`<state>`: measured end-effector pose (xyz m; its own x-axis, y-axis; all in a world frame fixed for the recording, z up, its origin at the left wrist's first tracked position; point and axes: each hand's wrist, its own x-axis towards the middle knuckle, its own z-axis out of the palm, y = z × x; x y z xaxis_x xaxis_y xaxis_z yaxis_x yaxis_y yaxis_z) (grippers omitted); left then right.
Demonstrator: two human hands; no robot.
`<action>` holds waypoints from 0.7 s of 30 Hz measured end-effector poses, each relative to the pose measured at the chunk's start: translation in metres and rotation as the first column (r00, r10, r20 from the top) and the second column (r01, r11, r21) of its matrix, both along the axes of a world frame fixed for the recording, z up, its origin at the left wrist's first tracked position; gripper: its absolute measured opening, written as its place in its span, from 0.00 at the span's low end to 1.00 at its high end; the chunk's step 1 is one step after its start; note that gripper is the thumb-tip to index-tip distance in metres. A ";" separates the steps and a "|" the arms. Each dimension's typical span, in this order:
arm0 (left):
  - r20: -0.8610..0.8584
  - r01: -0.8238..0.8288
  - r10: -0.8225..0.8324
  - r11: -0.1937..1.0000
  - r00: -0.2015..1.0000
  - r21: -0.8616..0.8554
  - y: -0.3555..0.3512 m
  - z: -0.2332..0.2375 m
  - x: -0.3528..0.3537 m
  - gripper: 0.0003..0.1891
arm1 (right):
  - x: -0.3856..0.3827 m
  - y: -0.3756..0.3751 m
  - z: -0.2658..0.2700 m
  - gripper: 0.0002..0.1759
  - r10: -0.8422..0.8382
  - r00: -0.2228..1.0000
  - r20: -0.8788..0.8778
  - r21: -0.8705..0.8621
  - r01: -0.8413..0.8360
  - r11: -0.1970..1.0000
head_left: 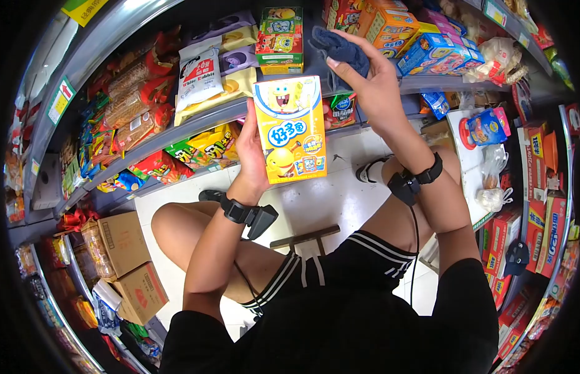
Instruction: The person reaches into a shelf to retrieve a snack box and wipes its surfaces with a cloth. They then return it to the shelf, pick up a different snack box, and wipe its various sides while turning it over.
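Yellow cardboard with a cartoon sponge on its face: one box (290, 128) stands upright in our left hand (251, 156), gripped from behind along its left edge and held in front of the shelf (202, 121). We judge it light and stiff but easy to dent, so the hold belongs on the narrow sides, not the broad face. Our right hand (372, 84) is closed around one dark blue cloth (340, 45), soft and limp, raised among the stacked goods. Each wrist wears one black band (239, 210), two in all. Two brown cartons (123, 242) sit lower left.
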<state>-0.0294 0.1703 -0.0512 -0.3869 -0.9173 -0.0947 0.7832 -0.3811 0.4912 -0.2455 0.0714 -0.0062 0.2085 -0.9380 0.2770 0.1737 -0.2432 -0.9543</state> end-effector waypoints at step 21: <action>0.038 -0.114 0.115 0.993 0.993 -0.037 0.022 0.011 0.001 0.61 | 0.015 0.035 0.007 0.30 0.128 0.992 -0.007 -0.129 -0.127 0.983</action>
<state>-0.0287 0.1919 -0.0402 -0.2759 -0.9582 -0.0753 0.8004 -0.2725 0.5340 -0.2301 0.1069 0.0007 0.3238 -0.8603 0.3937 0.2119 -0.3396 -0.9164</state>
